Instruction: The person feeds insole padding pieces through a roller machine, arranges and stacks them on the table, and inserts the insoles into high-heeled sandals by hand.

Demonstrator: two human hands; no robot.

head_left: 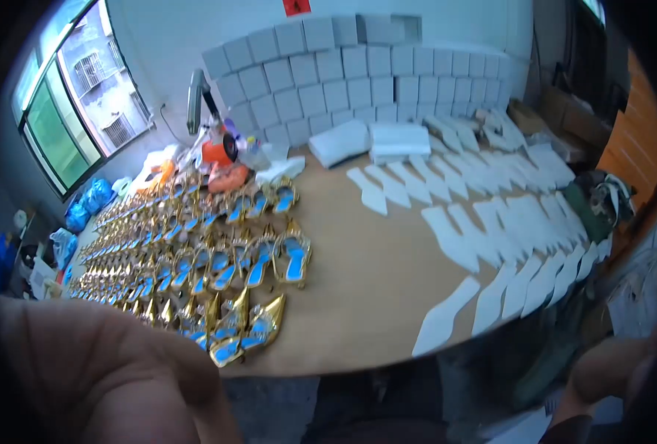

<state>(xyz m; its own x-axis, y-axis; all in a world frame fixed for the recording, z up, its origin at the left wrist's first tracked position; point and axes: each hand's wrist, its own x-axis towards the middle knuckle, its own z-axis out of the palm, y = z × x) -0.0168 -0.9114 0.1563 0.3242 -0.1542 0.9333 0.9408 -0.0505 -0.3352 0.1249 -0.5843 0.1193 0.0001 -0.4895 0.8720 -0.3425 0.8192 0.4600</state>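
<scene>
Head view: the left hand [114, 377], creased, looms lower left, the right hand [613, 370] lower right; fingers hidden, I cannot tell either grip. Shiny, pointed gold shoes [273, 318] line the brown table's [358, 303] left, flat white soles [444, 314] its right.

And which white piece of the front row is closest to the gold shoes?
The leftmost white piece; the other front-row pieces all lie further right.

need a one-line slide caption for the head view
Gold shoes and sole-shaped white pieces in rows on a brown table, pale boxes stacked behind.
</scene>
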